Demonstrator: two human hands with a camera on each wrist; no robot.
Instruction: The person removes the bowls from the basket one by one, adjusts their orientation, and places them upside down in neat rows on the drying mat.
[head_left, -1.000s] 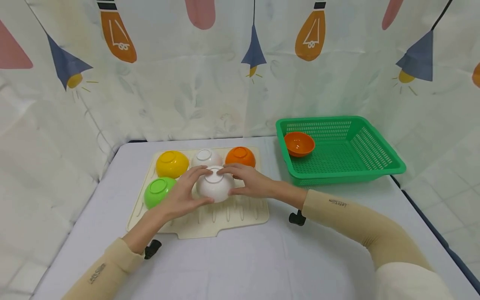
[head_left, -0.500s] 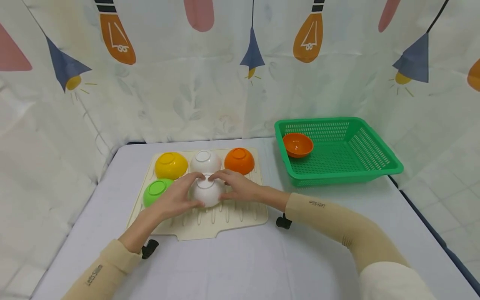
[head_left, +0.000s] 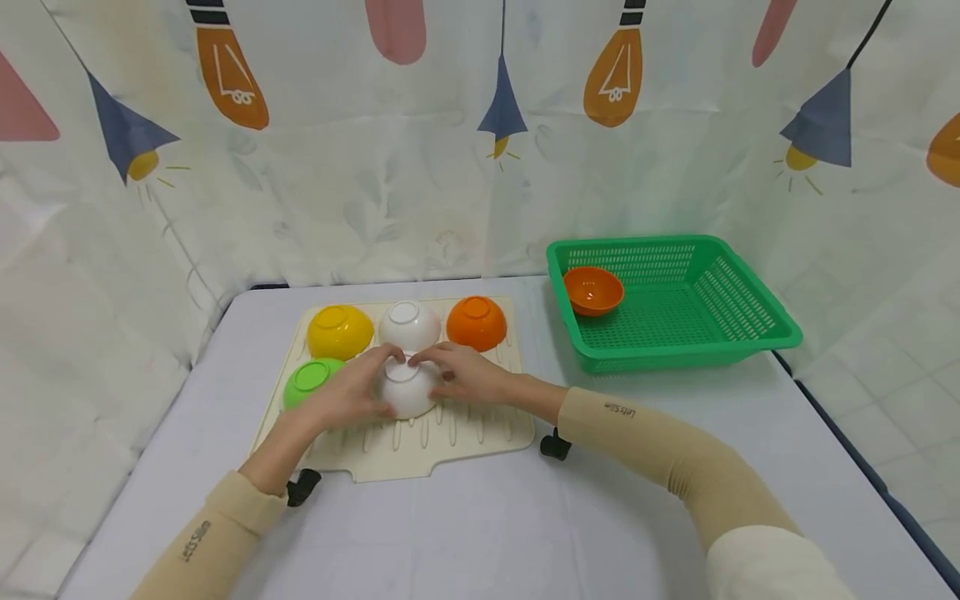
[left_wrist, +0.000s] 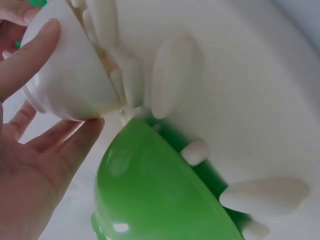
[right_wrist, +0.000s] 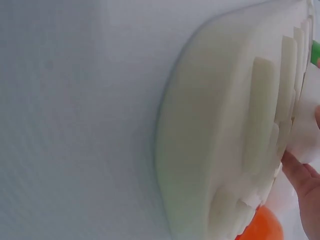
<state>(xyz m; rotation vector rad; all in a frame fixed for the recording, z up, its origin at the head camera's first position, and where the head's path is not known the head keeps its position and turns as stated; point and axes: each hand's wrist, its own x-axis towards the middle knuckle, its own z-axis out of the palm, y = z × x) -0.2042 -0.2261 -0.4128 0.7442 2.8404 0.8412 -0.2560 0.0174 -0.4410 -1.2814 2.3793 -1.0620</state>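
Upside down on a cream ribbed draining board (head_left: 457, 437) rests a white bowl (head_left: 407, 396), its foot ring upward. My left hand (head_left: 348, 390) grips its left side, and my right hand (head_left: 467, 375) holds its right side. In the left wrist view, the thumb and fingers of the left hand (left_wrist: 35, 175) span the white bowl (left_wrist: 70, 65), beside a green bowl (left_wrist: 145, 185). The right wrist view catches part of the right hand (right_wrist: 305, 190) at the white bowl (right_wrist: 305, 125) near the ribs.
Other upturned bowls share the board: green (head_left: 306, 382), yellow (head_left: 340, 332), a second white bowl (head_left: 409, 323) and orange (head_left: 477, 322). At the table's back right, a green basket (head_left: 690, 357) contains an orange bowl (head_left: 594, 292) facing up. Patterned curtain (head_left: 420, 183) hangs behind.
Both hands have moved the white bowl slightly left and toward me, lowering it onto the board just in front of the other white bowl. The remaining bowls have stayed put.
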